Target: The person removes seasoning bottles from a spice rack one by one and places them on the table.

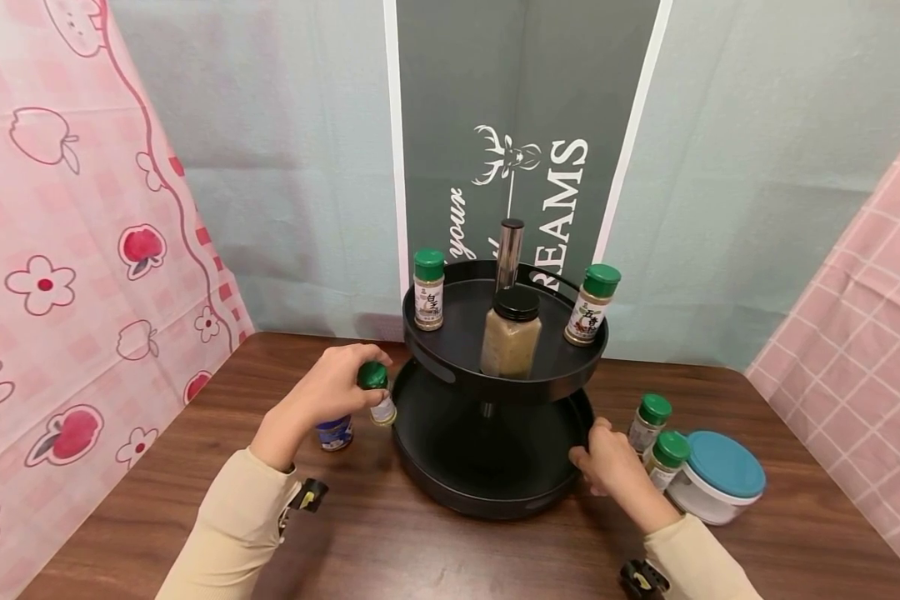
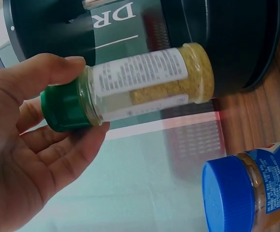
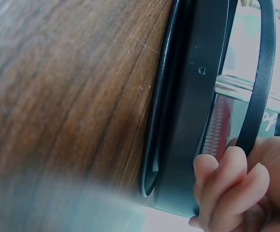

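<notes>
My left hand (image 1: 330, 387) pinches a spice jar (image 1: 381, 410) by its green cap, just left of the black two-tier rack (image 1: 487, 503). In the left wrist view the spice jar (image 2: 145, 79) shows yellowish powder behind a white label, its base toward the rack. My right hand (image 1: 615, 462) grips the lower tier's rim at the right side. The right wrist view shows its curled fingers (image 3: 231, 169) at the black rim (image 3: 264, 72), with part of the thumb hidden. A blue-lidded jar (image 2: 229, 195) of brown contents stands beneath my left hand.
The upper tier holds a white-labelled spice jar (image 1: 429, 300), another spice jar (image 1: 591, 308) and a black-lidded square jar (image 1: 510, 342). Right of the rack stand two green-capped jars, one in front (image 1: 667, 454), and a blue-lidded container (image 1: 723, 471). Curtains hang behind the wooden table (image 1: 420, 567).
</notes>
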A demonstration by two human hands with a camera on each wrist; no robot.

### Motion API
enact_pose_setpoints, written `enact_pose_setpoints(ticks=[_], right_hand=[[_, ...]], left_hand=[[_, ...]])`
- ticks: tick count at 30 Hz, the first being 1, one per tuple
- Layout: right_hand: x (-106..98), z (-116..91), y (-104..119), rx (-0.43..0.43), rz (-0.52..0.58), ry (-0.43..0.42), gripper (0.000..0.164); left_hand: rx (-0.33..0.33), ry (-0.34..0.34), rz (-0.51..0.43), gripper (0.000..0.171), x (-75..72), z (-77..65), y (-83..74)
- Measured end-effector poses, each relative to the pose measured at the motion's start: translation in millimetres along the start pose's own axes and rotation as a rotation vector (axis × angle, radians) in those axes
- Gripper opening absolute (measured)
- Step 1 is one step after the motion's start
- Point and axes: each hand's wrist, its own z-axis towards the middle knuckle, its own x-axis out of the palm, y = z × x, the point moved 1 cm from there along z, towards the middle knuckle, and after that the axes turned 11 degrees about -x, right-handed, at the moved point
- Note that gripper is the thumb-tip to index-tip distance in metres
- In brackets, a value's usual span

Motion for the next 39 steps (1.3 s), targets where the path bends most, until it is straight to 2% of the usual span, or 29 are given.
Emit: enact_pose_setpoints(ticks=[5, 17, 21, 29, 36, 39], right_hand=[[0, -1, 1, 0.002, 0.011, 0.011, 0.049], [-3, 1, 0, 0.003, -0.002, 0.006, 0.047], [-3, 1, 0, -0.002, -0.004, 0.006, 0.050], [-2, 0, 1, -0.001, -0.001, 0.013, 0.063], [-1, -1, 1, 0.002, 0.005, 0.020, 0.067], [0, -1, 1, 0.005, 0.014, 0.017, 0.068]], left_hand=[[-0.032, 0.015, 0.006, 0.030, -0.3, -0.4, 2.1], [-0.051, 0.025, 0.009, 0.031, 0.4, 0.8, 10.4], [-0.058, 0.026, 0.015, 0.031, 2.4, 1.3, 14.8], [-0.036, 0.037, 0.061, 0.031, 12.9, 1.7, 25.2], [-0.098, 0.097, 0.062, 0.031, 23.0, 0.6, 27.0], [-0.103, 0.112, 0.066, 0.031, 26.3, 0.7, 27.9]])
